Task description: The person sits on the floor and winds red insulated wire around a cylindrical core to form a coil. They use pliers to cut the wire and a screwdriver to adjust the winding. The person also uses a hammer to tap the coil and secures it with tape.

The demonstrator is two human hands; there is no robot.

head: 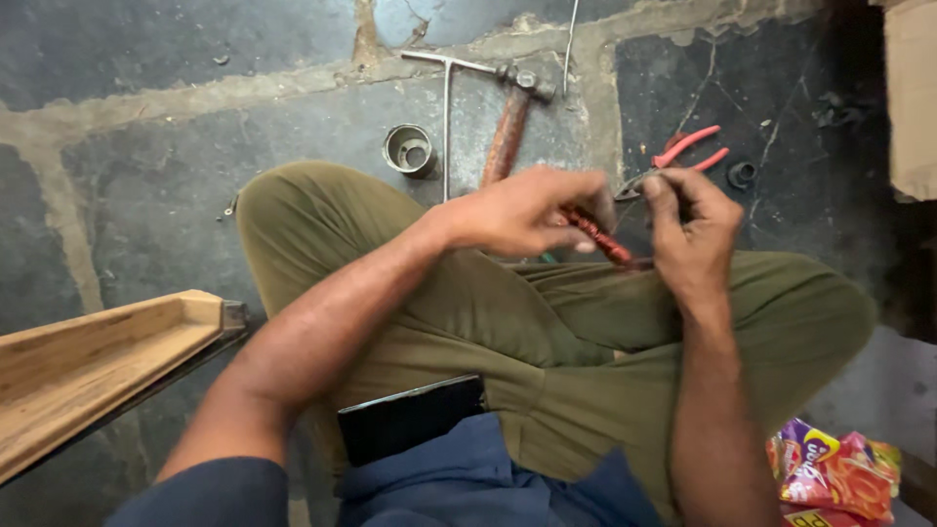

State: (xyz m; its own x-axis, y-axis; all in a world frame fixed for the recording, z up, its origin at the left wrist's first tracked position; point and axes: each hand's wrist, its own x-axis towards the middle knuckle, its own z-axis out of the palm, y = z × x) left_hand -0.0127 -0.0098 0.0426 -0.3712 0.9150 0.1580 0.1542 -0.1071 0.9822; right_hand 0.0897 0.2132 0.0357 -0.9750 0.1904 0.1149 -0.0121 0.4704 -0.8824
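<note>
I sit cross-legged on a stone floor in olive trousers. My left hand (527, 210) grips a thin reddish-brown rod-like piece (600, 237) above my knees. My right hand (691, 226) pinches the other end of that piece, fingers curled around it; a bit of thin wire seems to run between the hands. What the piece is exactly I cannot tell. Just beyond my hands lie red-handled pliers (683, 154) and a hammer (509, 127) with a rusty brown handle.
A metal T-handle tool (447, 107) and a short metal ring (409, 149) lie on the floor ahead. A small black ring (742, 175) sits by the pliers. A wooden channel piece (93, 366) is at left, colourful snack packets (830, 473) at lower right, cardboard (913, 98) at upper right.
</note>
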